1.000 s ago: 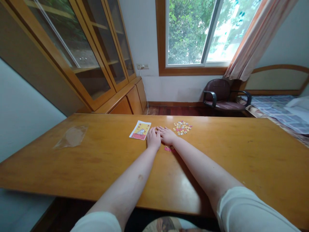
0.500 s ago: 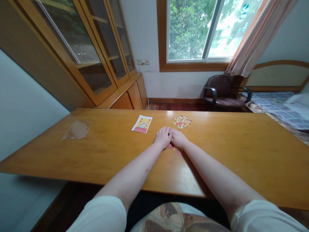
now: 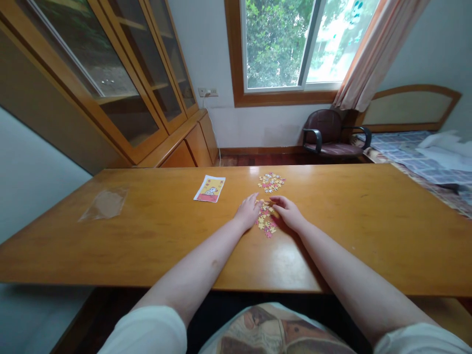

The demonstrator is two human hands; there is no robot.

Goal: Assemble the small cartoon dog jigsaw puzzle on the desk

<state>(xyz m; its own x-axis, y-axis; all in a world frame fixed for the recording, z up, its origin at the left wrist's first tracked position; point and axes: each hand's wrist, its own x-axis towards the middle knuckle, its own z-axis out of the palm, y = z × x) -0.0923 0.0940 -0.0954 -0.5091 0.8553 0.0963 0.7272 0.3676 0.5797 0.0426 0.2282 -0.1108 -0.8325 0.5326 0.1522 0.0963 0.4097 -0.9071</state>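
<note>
A loose pile of pink and yellow jigsaw puzzle pieces (image 3: 266, 223) lies on the wooden table between my hands. My left hand (image 3: 248, 212) rests at the pile's left edge, fingers stretched forward and touching the pieces. On the right side, my right hand (image 3: 288, 210) is curved with thumb and fingers apart, close to the pile; I see nothing in it. A second heap of puzzle pieces (image 3: 272, 182) lies just beyond, toward the far edge. Left of it is a picture card (image 3: 210, 189) with a white cartoon animal on yellow and pink.
A clear plastic bag (image 3: 105, 204) lies flat on the left of the table (image 3: 165, 246). Past the table's far edge stand a glass-door cabinet (image 3: 162, 123) on the left, a dark red armchair (image 3: 326, 132), and a bed (image 3: 401, 147) at the right.
My hands were together over the near pieces; now they are apart, the right one moved rightward, and the near pile shows between them. The view has shifted slightly.
</note>
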